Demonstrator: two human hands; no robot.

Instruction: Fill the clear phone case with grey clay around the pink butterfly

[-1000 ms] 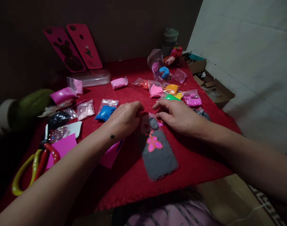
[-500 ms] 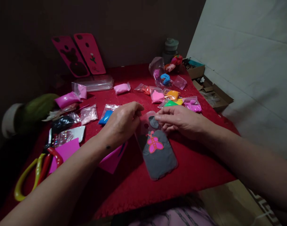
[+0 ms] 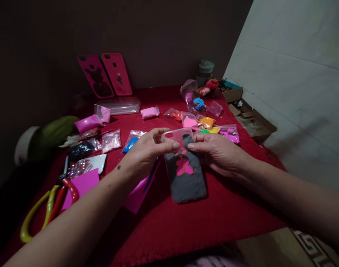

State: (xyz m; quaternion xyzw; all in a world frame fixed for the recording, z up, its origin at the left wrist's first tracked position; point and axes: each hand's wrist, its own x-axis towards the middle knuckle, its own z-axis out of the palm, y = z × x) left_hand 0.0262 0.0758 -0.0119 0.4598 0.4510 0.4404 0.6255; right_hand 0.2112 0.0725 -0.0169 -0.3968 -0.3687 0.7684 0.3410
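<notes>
A clear phone case is tilted up in front of me, its lower part coated in grey clay. On the grey sits a pink butterfly with an orange outline. My left hand grips the case's upper left edge, thumb on the front and fingers behind. At the upper right edge my right hand pinches the case, its thumb beside a small grey clay patch. The fingers of both hands are partly hidden behind the case.
Bags of coloured clay, such as a pink bag and a blue one, lie around the red-covered table. Pliers and pink paper are at left. Two pink phone cases lean at the back. Cardboard boxes stand at right.
My left hand has turned and now grips the case with its thumb on the front. The case's top has lifted towards me. My view has shifted slightly up and left.
</notes>
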